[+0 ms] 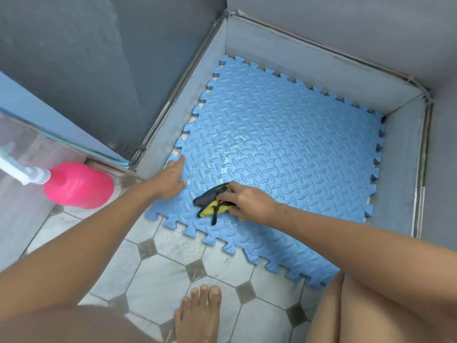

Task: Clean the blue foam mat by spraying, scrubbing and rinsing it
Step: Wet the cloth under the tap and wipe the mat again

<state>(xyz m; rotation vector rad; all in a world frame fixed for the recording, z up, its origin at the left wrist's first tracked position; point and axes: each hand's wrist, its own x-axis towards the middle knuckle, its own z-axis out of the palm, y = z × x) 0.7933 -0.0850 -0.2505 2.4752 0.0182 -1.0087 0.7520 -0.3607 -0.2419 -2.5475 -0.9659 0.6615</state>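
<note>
Left hand: the left hand point(173, 177) lies flat on the mat's left edge, arm stretched out, fingers straight and pointing up and away toward the grey wall; it presses down and grips nothing.
Right hand: the right hand point(248, 201) reaches in from the right with its fingers curled round a bunched yellow and dark scrubbing cloth point(212, 203), holding it against the mat.
Mat position: the blue foam mat point(296, 134) lies flat inside a low grey-walled bay point(205, 102), its near edge reaching out over the tiled floor point(158, 271).
Mat direction: it is roughly square with no clear long axis, and sits turned like a diamond, one corner pointing into the far left corner of the bay.
Mat look: jigsaw-toothed edges, a raised diamond-plate pattern, a wet sheen near the hands, thin dark lines across the middle.
Nearby: a pink spray bottle point(79, 185) with a white trigger head is at the left; a bare foot point(197, 315) rests on the tiles.
</note>
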